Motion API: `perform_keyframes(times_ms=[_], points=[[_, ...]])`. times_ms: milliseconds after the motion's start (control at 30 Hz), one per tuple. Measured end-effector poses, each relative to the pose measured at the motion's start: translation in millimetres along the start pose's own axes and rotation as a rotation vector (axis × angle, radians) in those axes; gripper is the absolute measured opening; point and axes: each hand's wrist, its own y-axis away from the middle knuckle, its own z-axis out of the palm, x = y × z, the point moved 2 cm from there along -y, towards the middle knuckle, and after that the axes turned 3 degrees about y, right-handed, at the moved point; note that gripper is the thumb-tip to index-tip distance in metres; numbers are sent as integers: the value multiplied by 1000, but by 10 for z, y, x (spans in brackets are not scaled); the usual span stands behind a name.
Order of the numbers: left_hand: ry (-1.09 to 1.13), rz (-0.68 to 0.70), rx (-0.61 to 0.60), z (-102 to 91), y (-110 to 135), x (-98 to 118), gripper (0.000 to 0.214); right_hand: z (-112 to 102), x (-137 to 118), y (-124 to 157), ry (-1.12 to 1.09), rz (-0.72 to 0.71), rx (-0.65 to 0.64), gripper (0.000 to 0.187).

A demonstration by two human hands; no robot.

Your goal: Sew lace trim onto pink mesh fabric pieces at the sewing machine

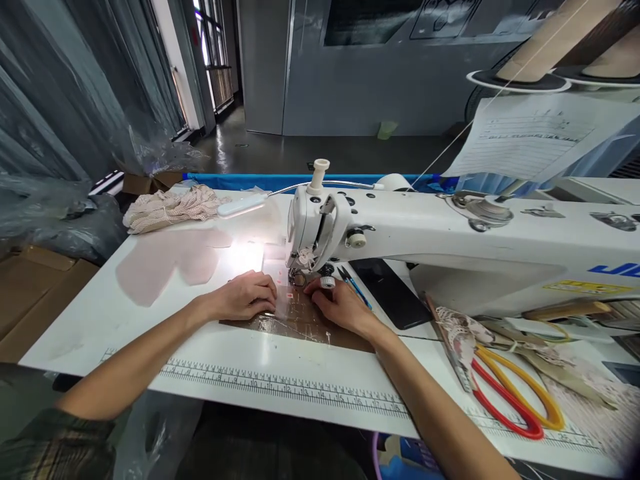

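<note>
A white sewing machine [450, 233] reaches in from the right, its needle and presser foot [297, 277] low over a brown, tape-covered bed plate [300, 323]. My left hand [245, 297] rests at the plate's left side, fingers curled down and closed. Close to the presser foot, on its right, is my right hand [340, 303], with its fingers bent together and their tips partly hidden by the machine. Whatever lies under either hand's fingertips is too small or hidden to make out. Flat pale pink fabric pieces [170, 260] lie left of my left hand.
A bundle of cream lace [170, 208] sits at the back left. A black phone [390, 293] and blue pens [356, 288] lie beside my right hand. Red-and-yellow-handled scissors [520, 393] rest among lace scraps. A printed ruler [260, 381] runs along the front edge.
</note>
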Motion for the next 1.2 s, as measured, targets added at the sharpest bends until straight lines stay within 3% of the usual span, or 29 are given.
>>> perform_keyframes(times_ms=[167,333,400,467,600,733,900,1200], points=[[43,-9,72,-2,-2,49,23,53,-4,92,-44,-119,63,22],[62,61,244,-1,-20,110,19,153,-157,194,-49,-327,6,33],[27,114,274,18,-23,130,15,218,-222,210,-37,-383,5,24],[-40,161,258,49,-27,147,15,261,-254,209,-34,-393,28,17],[-159,200,273,81,-33,169,11,228,-185,183,-60,-346,85,21],[-155,222,288,78,-36,184,12,156,-43,163,152,-242,136,32],[-207,255,256,129,-21,181,12,189,-25,168,360,-303,86,36],[-193,231,174,177,-11,152,13,220,-19,168,386,-342,104,36]])
